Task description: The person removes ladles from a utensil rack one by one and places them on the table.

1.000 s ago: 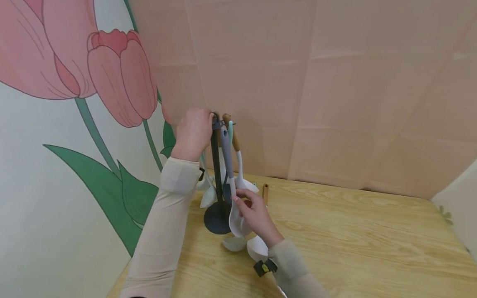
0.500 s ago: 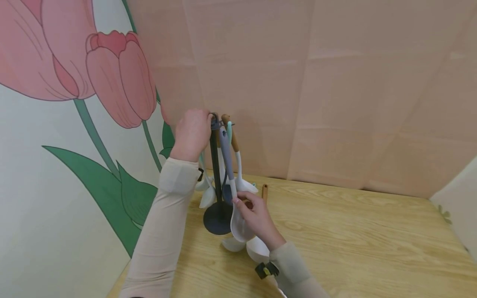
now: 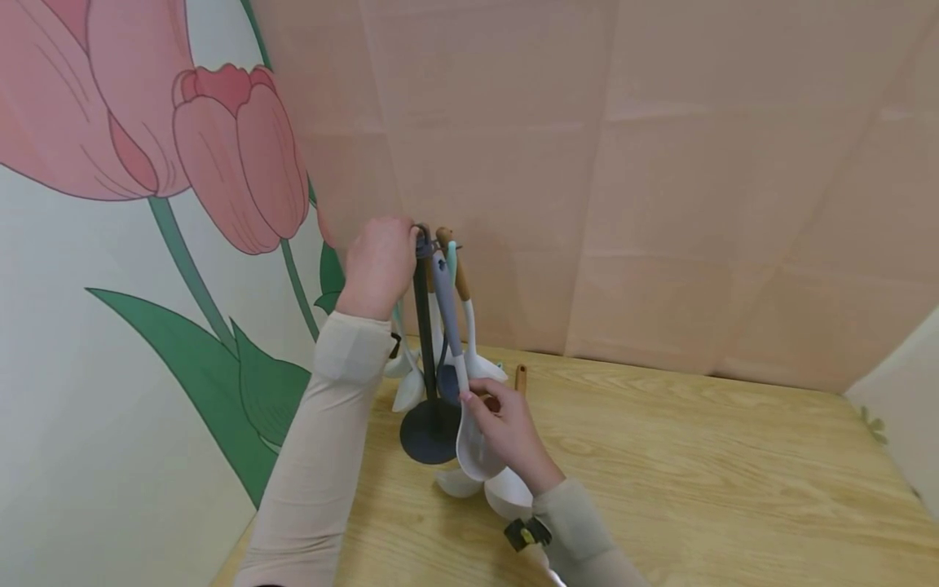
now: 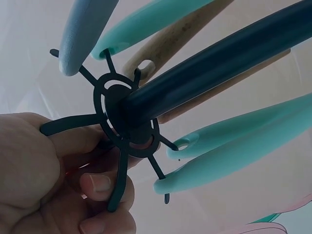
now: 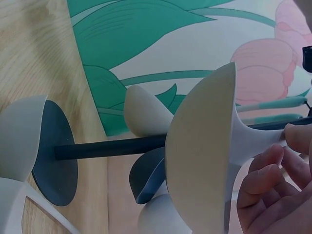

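Note:
A black utensil rack with a round base stands at the table's left side. My left hand grips its top; in the left wrist view, curled fingers lie beside the spoked hook ring. My right hand pinches the white neck of a ladle with a grey-blue handle. The handle's end overlaps one hook in the left wrist view. The ladle's pale bowl fills the middle of the right wrist view. Mint-handled utensils and a brown-handled one hang on other hooks.
Two white ladles, one in front of the base and one farther right, lie on the wooden table. A brown handle shows behind my right hand. A tulip-painted wall stands close on the left, with a pink-covered wall behind.
My right hand and the ladle have moved slightly down and to the right, the handle's end sinking a little below the rack's top. My left hand has stayed at the rack's top.

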Demonstrator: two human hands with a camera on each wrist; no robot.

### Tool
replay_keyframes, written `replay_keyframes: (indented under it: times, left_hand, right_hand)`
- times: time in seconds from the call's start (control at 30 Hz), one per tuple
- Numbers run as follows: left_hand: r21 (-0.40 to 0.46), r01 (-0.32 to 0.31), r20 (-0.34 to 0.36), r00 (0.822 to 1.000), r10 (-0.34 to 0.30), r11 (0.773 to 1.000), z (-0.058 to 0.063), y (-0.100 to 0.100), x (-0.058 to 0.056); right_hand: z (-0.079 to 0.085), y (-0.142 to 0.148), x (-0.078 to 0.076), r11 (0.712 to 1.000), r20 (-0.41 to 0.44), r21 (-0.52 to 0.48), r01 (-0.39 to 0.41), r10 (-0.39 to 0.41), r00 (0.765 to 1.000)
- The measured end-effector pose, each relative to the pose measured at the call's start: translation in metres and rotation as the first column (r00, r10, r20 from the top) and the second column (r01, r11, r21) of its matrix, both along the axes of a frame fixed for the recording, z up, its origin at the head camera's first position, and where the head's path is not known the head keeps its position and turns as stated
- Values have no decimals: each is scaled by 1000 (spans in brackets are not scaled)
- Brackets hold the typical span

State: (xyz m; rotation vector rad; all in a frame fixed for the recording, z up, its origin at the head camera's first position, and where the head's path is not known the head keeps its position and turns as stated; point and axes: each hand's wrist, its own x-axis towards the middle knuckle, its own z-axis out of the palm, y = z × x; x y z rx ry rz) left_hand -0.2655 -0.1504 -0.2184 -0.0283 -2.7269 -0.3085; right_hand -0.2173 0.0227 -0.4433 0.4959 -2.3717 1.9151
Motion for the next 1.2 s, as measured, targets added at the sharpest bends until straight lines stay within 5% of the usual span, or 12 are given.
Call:
replay_keyframes:
  times: [1.2]
  left_hand:
    - [2, 11, 0, 1000, -11, 1000, -1, 0, 2]
  right_hand:
    - [4, 0, 8, 1000, -84, -25, 0, -2, 996]
